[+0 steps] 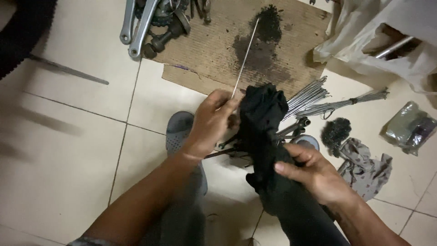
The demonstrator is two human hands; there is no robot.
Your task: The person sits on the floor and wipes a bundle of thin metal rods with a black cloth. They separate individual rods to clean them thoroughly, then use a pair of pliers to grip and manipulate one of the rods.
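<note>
While left hand (211, 120) pinches spoke (246, 54) | right hand (314, 171) grips black cloth (264, 118) between hands

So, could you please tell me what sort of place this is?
Probably an informal bicycle repair spot on a tiled floor: bundled spokes, a crank set on greasy cardboard, and a tyre.

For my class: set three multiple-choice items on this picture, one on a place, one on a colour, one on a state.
1. Where do the crank arms lie?
A on the cardboard's top left edge
B under the white bag
C beside the grey rag

2. What colour is the cloth?
A white
B black
C red

3. What does the left hand hold?
A nothing
B a tyre
C a thin metal spoke

A: they overlap that edge. B: the cloth gripped by the right hand is black. C: its fingers pinch the spoke.
</note>
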